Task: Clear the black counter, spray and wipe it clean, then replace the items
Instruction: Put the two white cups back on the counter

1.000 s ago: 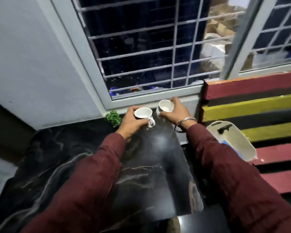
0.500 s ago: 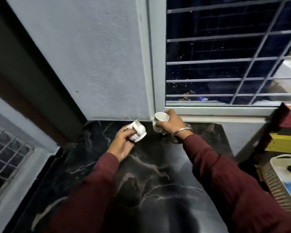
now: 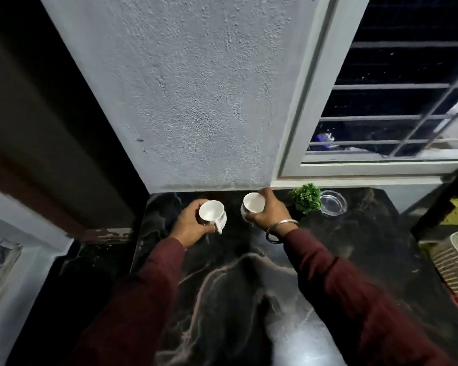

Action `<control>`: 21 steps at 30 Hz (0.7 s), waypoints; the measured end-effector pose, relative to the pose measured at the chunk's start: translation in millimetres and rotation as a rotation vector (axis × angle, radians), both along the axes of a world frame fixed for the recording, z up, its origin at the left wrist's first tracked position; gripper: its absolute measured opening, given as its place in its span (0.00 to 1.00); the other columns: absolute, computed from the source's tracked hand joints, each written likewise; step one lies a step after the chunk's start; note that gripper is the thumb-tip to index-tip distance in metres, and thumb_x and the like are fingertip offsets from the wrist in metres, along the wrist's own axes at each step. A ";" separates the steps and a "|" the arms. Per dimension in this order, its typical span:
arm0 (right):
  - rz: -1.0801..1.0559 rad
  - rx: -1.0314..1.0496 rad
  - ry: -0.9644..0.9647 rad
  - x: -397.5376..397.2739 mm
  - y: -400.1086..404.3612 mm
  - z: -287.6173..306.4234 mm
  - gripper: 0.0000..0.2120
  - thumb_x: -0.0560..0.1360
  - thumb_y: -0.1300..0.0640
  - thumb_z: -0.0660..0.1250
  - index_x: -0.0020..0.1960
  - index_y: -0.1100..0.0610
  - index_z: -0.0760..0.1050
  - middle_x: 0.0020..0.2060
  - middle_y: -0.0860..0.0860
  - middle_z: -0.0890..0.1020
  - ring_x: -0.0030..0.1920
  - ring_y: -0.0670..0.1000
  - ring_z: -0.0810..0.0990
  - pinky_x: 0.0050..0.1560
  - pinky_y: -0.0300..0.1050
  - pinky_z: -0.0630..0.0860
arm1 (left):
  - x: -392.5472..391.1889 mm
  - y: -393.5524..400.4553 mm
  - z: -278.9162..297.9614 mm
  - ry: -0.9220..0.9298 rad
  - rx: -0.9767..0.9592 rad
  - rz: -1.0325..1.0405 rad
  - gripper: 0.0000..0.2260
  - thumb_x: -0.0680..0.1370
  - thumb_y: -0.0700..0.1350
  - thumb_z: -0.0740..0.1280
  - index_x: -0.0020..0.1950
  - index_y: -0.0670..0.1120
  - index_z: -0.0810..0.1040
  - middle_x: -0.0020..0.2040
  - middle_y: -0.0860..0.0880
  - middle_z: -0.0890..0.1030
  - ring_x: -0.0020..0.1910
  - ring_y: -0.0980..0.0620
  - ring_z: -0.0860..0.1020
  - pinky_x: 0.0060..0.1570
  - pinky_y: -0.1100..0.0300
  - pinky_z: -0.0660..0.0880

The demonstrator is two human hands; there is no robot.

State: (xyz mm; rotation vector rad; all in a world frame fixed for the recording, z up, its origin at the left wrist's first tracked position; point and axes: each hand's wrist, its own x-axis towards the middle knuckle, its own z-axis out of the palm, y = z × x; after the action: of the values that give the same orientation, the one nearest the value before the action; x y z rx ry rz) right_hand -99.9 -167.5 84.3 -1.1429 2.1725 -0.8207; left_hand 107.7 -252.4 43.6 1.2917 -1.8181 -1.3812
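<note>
From the head camera I look down on the black counter (image 3: 249,299), a dark marble slab with pale veins, running back to a rough grey wall (image 3: 196,101). My left hand (image 3: 189,227) is curled around a white cup (image 3: 212,213), thumb and fingers gripping its body; the cup sits mouth up, tilted a little, with its handle pointing towards me. I cannot tell whether its base touches the counter. My right hand (image 3: 269,213) grips a second white cup (image 3: 253,204) from its right side, fingers wrapped round the far wall, mouth up and slightly tipped to the left. Both cups are near the back edge of the counter, close to the wall, apart from one another. A metal bangle (image 3: 280,229) hangs at my right wrist, and both arms wear dark red sleeves (image 3: 354,286). Just to the right of the right hand stands a small green plant (image 3: 307,198), and beside that a clear glass dish (image 3: 333,206), both on the counter below the barred window (image 3: 394,114). At the far right edge a woven basket (image 3: 452,268) shows partly.
</note>
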 end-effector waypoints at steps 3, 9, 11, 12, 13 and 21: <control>-0.043 0.020 0.019 8.8 -21.9 -19.0 0.30 0.67 0.44 0.74 0.62 0.55 0.68 0.53 0.56 0.81 0.54 0.59 0.80 0.50 0.43 0.73 | 2.2 -26.5 -20.7 -0.079 -0.049 -0.008 0.30 0.63 0.31 0.81 0.61 0.46 0.76 0.53 0.48 0.81 0.49 0.51 0.78 0.51 0.59 0.75; -0.050 -0.010 0.051 10.4 -71.2 -75.9 0.29 0.65 0.42 0.74 0.60 0.55 0.70 0.52 0.57 0.81 0.53 0.59 0.79 0.51 0.47 0.76 | -2.1 -73.9 -59.5 -0.213 -0.107 -0.100 0.30 0.65 0.36 0.81 0.65 0.44 0.76 0.55 0.48 0.81 0.51 0.52 0.78 0.47 0.70 0.73; -0.049 -0.003 0.054 6.5 -83.7 -94.4 0.29 0.66 0.42 0.74 0.60 0.55 0.70 0.52 0.57 0.80 0.53 0.59 0.79 0.51 0.48 0.76 | -4.3 -86.5 -76.1 -0.244 -0.121 -0.140 0.29 0.66 0.37 0.81 0.64 0.45 0.77 0.55 0.49 0.81 0.52 0.51 0.79 0.48 0.68 0.72; -0.054 -0.005 0.051 5.1 -87.4 -101.2 0.29 0.66 0.42 0.74 0.60 0.54 0.69 0.52 0.57 0.80 0.53 0.59 0.79 0.51 0.48 0.77 | -4.3 -91.9 -83.0 -0.264 -0.130 -0.160 0.29 0.65 0.37 0.81 0.64 0.45 0.77 0.55 0.49 0.82 0.52 0.50 0.79 0.48 0.66 0.72; -0.059 -0.006 0.054 3.3 -91.1 -111.2 0.29 0.66 0.42 0.74 0.60 0.55 0.69 0.51 0.57 0.80 0.52 0.60 0.79 0.50 0.49 0.77 | -5.2 -97.1 -91.8 -0.281 -0.132 -0.175 0.29 0.65 0.37 0.81 0.64 0.45 0.77 0.55 0.49 0.82 0.52 0.50 0.79 0.47 0.66 0.72; -0.031 -0.034 0.098 2.2 -108.6 -143.3 0.28 0.67 0.45 0.73 0.59 0.57 0.69 0.50 0.59 0.79 0.51 0.62 0.79 0.48 0.52 0.77 | -14.7 -116.1 -113.1 -0.290 -0.124 -0.143 0.31 0.66 0.38 0.81 0.68 0.45 0.75 0.57 0.47 0.82 0.54 0.48 0.79 0.52 0.58 0.74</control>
State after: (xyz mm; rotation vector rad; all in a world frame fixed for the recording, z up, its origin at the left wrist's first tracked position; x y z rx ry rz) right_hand -97.8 -276.1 -59.0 -1.1915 2.2693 -0.8341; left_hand 93.0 -368.5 -69.6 1.3761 -2.1910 -1.1772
